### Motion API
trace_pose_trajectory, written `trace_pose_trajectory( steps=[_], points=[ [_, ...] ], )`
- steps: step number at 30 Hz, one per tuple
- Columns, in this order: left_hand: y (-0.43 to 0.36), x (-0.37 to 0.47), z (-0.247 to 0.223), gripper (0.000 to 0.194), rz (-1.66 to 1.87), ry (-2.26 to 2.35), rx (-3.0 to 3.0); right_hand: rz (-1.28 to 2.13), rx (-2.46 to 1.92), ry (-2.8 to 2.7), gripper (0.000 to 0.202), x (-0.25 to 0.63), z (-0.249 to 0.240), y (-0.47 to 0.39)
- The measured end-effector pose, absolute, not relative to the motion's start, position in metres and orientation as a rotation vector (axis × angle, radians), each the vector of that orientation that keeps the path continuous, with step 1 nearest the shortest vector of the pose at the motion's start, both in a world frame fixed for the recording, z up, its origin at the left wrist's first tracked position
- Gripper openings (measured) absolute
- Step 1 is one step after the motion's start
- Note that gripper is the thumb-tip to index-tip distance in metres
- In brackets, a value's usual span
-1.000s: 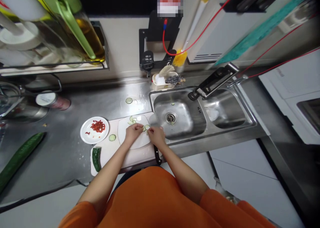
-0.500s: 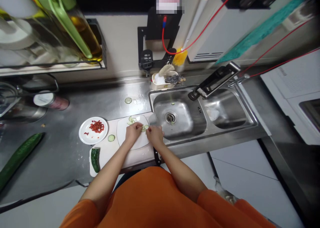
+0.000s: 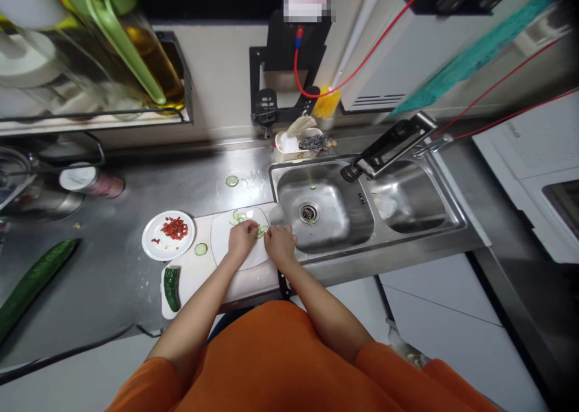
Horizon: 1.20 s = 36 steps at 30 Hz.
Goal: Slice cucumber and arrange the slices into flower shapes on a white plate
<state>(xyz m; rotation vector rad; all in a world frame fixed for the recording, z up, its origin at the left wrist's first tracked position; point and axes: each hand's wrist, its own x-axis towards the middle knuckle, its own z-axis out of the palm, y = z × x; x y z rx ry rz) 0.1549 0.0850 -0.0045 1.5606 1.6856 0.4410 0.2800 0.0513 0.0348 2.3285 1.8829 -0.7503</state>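
Note:
Over a white square plate (image 3: 222,243) on the cutting board, both my hands work close together. My left hand (image 3: 242,240) is closed in a pinch; what lies between its fingertips is too small to make out. Beside it, my right hand (image 3: 280,244) has thumb and forefinger closed on the edge of a thin cucumber slice (image 3: 261,231). More curved cucumber slices (image 3: 237,216) lie on the plate's far side. A knife with a black handle (image 3: 284,284) rests at the board's right end, its blade partly hidden by my right hand.
Left of the plate are a round cucumber slice (image 3: 201,249), a cucumber piece (image 3: 172,289) and a round plate of red bits (image 3: 147,240). A whole cucumber (image 3: 38,285) lies farther left. The double sink (image 3: 332,219) and its black faucet (image 3: 384,143) border the board's right side.
Both hands stay nearly in place over the plate, with only slight finger movement. The cucumber slices and the surroundings look the same.

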Motion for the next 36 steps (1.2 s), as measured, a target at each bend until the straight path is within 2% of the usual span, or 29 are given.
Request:
trace_pose_trajectory(
  steps=[23, 30, 36],
  points=[
    [0.082, 0.152, 0.01, 0.017, 0.479, 1.727, 1.639, -0.72, 2.344, 1.894, 0.019, 0.281, 0.041, 0.049],
    [0.06, 0.098, 0.03, 0.022, 0.596, 1.971, 1.57, -0.762, 2.33, 1.957, 0.017, 0.289, 0.047, 0.035],
    [0.022, 0.034, 0.02, 0.029, 0.443, 2.231, 1.504, -0.78, 2.164, 2.165, 0.015, 0.273, 0.044, 0.013]
  ],
)
